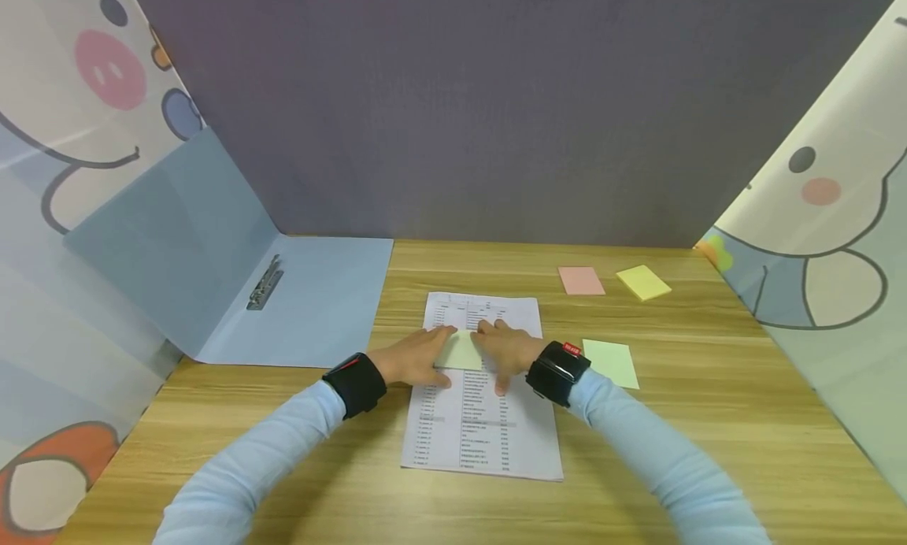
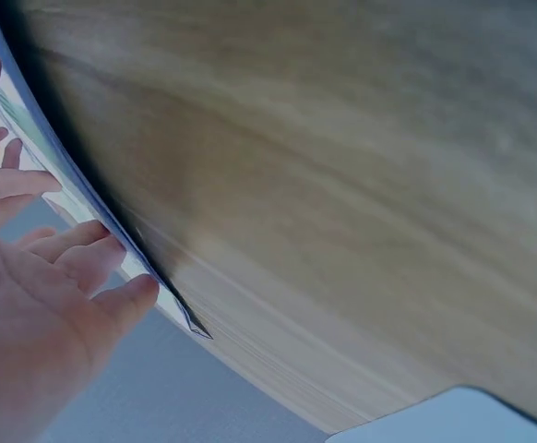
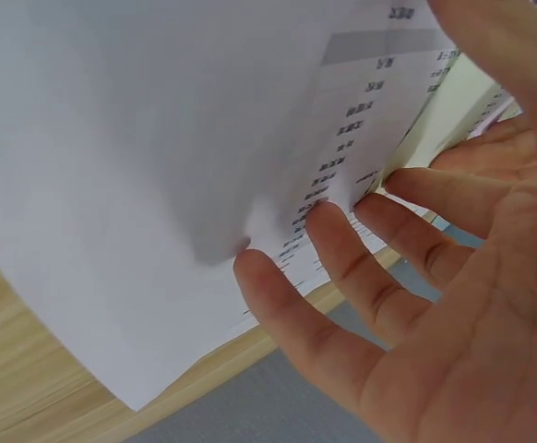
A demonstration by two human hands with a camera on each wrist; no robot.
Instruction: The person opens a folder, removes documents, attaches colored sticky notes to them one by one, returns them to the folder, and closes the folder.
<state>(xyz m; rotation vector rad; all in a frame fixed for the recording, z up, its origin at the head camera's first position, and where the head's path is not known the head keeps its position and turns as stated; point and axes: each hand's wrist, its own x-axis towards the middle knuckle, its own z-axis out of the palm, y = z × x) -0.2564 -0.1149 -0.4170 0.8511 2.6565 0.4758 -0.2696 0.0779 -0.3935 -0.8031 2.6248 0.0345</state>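
Observation:
A stack of printed sheets (image 1: 482, 443) lies in the middle of the wooden table, covered with columns of small text. On its upper part sits a pale green sticky note (image 1: 459, 354), also visible in the right wrist view as a pale green strip (image 3: 453, 106). My left hand (image 1: 420, 357) touches the note's left side with extended fingers. From the other side, my right hand (image 1: 507, 351) reaches it with fingertips on the note's right edge and the page. In the right wrist view the fingers (image 3: 282, 309) are spread and nearly straight against the paper (image 3: 112, 185).
An opened blue folder (image 1: 326, 301) with a metal clip (image 1: 265, 285) stands at the back left, its cover leaning against the side wall. On the right lie a pink sticky pad (image 1: 581, 281), a yellow one (image 1: 643, 283) and a light green one (image 1: 612, 362). A grey panel (image 1: 453, 112) rises behind.

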